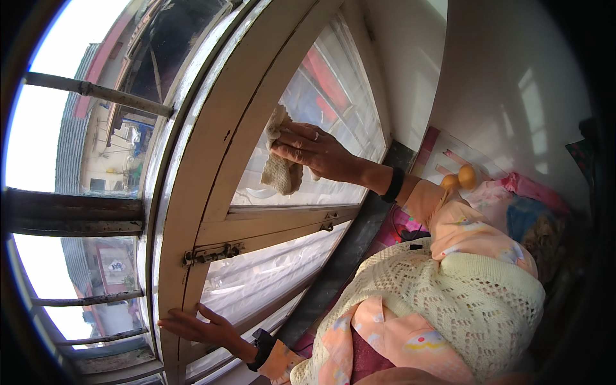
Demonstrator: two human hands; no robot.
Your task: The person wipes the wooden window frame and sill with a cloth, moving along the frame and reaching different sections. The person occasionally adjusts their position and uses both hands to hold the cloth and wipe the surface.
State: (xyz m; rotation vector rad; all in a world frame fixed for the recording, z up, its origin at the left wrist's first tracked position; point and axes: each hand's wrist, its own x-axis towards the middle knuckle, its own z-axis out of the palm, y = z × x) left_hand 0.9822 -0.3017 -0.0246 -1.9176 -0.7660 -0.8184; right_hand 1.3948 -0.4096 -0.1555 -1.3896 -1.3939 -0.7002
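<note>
A beige, knit-textured cloth [283, 175] is pressed against a window pane [332, 154] by my right hand [317, 149]. The fingers lie across the cloth, and a ring shows on one of them. My left hand [202, 325] rests on the cream-painted window frame [175, 269], fingers stretched out and thumb apart, holding nothing. Between the two hands, a worn metal slide bolt [211, 254] is mounted on the frame. Farther along the crossbar is a small metal latch [329, 222]. Reflections partly cover the glass.
Metal bars [96, 94] cross the opening at left, with buildings beyond. A dark sill [308, 298] runs between the window and my body. Two golden round objects [466, 177] and pink fabric [534, 190] lie by the white wall [500, 82].
</note>
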